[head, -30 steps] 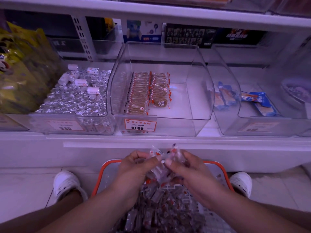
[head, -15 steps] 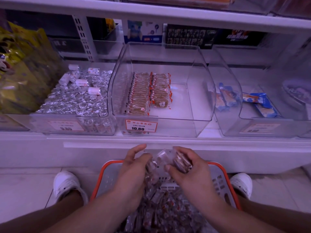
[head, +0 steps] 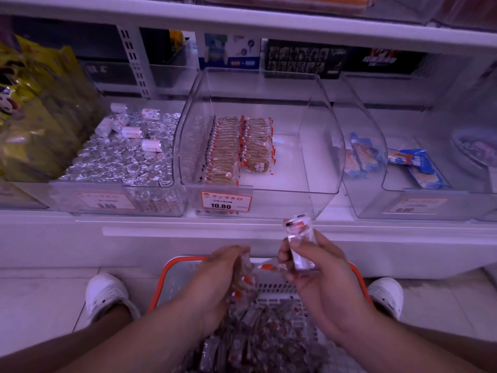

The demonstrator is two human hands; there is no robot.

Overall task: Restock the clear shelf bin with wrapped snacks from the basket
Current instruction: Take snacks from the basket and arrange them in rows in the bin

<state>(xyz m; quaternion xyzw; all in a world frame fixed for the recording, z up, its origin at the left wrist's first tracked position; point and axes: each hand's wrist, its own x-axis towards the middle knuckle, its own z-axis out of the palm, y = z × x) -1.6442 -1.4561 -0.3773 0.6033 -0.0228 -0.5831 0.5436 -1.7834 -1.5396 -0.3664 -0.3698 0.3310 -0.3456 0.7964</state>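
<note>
The clear shelf bin (head: pixel 320 146) stands in the middle of the shelf, with two rows of wrapped snacks (head: pixel 236 146) on its left side and bare floor on its right. Below it, a red-rimmed basket (head: pixel 269 289) full of wrapped snacks (head: pixel 263 343) sits on the floor between my shoes. My right hand (head: pixel 320 275) is shut on a small stack of wrapped snacks (head: pixel 300 239), raised above the basket's far rim. My left hand (head: pixel 217 275) grips several wrapped snacks (head: pixel 244 275) just over the basket.
A bin of silver-wrapped sweets (head: pixel 121 157) stands left of the clear bin, and yellow bags (head: pixel 32 111) sit further left. A bin with blue packets (head: pixel 414 165) stands on the right. The shelf's white front edge (head: pixel 242 227) runs between hands and bins. An upper shelf (head: pixel 242 20) overhangs.
My hands, together over the basket before, have come apart. The right hand has risen toward the shelf with a stack of snacks; the left stays low holding others.
</note>
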